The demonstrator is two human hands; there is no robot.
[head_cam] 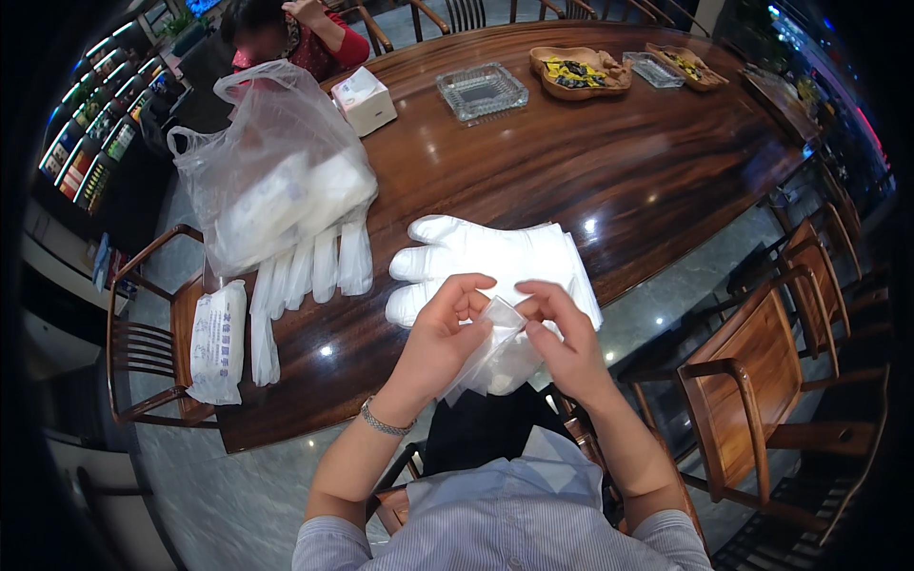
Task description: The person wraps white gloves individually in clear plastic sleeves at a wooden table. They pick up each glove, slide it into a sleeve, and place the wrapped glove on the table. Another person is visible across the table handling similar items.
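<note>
Both of my hands hold a thin clear plastic glove (500, 347), partly folded, in front of my lap. My left hand (450, 328) pinches its left side between thumb and fingers. On the other side, my right hand (564, 332) grips the folded edge. Just beyond my fingers, a thick stack of disposable plastic gloves (493, 257) lies flat, its fingers pointing left. Several narrow folded plastic glove strips (325, 264) lie in a row farther left. Behind them stands a clear plastic carrier bag (278, 171) with white packets inside.
A sealed glove packet (218, 342) bearing writing rests at the table's left edge. Across the wooden table (457, 171) are a tissue box (364, 101), a glass ashtray (483, 93) and a wooden snack tray (580, 73). A person (293, 36) sits opposite; wooden chairs (742, 364) stand right.
</note>
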